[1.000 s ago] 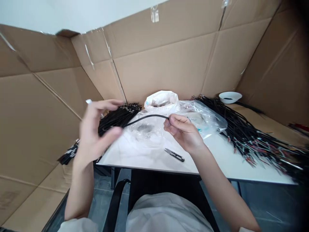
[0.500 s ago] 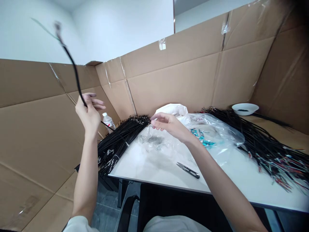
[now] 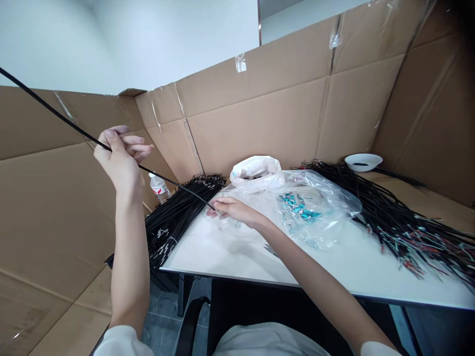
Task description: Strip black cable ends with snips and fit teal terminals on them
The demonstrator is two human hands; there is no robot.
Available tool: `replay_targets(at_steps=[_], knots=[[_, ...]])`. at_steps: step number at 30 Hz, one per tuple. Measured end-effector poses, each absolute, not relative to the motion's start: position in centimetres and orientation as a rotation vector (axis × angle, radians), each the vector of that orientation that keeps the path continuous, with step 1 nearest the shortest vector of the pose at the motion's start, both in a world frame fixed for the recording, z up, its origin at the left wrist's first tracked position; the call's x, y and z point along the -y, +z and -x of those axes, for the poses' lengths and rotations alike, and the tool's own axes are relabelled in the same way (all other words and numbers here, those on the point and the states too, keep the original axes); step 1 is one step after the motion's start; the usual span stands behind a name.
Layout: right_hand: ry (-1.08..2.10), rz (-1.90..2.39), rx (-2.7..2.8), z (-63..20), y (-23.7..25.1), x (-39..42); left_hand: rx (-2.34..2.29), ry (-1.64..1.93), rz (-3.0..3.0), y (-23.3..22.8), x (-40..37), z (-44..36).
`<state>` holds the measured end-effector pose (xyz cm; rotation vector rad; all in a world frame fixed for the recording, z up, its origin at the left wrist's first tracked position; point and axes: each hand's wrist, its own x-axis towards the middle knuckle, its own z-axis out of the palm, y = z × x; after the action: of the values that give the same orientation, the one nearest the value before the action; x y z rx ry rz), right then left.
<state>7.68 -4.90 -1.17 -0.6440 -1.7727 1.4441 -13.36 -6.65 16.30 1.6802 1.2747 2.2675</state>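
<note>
A thin black cable [image 3: 174,183] runs from beyond the left edge of the view, through my raised left hand [image 3: 120,158], and down to my right hand [image 3: 233,210]. My left hand grips the cable between thumb and forefinger, its other fingers loosely bent. Low over the table, my right hand pinches the cable's lower end; the tip is partly hidden by the fingers. Below the cable, a thick bundle of black cables [image 3: 185,207] with pale ends lies on the table's left side. Dark thread snips [image 3: 270,250] lie partly hidden under my right forearm.
On the white table [image 3: 222,257] are a clear plastic bag [image 3: 330,198] with teal pieces [image 3: 300,205] and an opened white bag [image 3: 256,170]. More black cables with coloured wire ends [image 3: 411,242] lie right, near a white bowl [image 3: 363,161]. A bottle [image 3: 159,189] stands left; cardboard walls [image 3: 260,118] surround the table.
My right hand has moved down and left and closed on the cable's lower end. My left hand has shifted left, and the cable is now stretched straight between both hands.
</note>
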Motion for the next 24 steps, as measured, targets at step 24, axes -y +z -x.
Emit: replay_targets(at_steps=[24], knots=[[1.582,0.645,1.361,-8.8,-4.5,6.6,-1.232,1.368,-1.147,-2.0,5.6,14.1]])
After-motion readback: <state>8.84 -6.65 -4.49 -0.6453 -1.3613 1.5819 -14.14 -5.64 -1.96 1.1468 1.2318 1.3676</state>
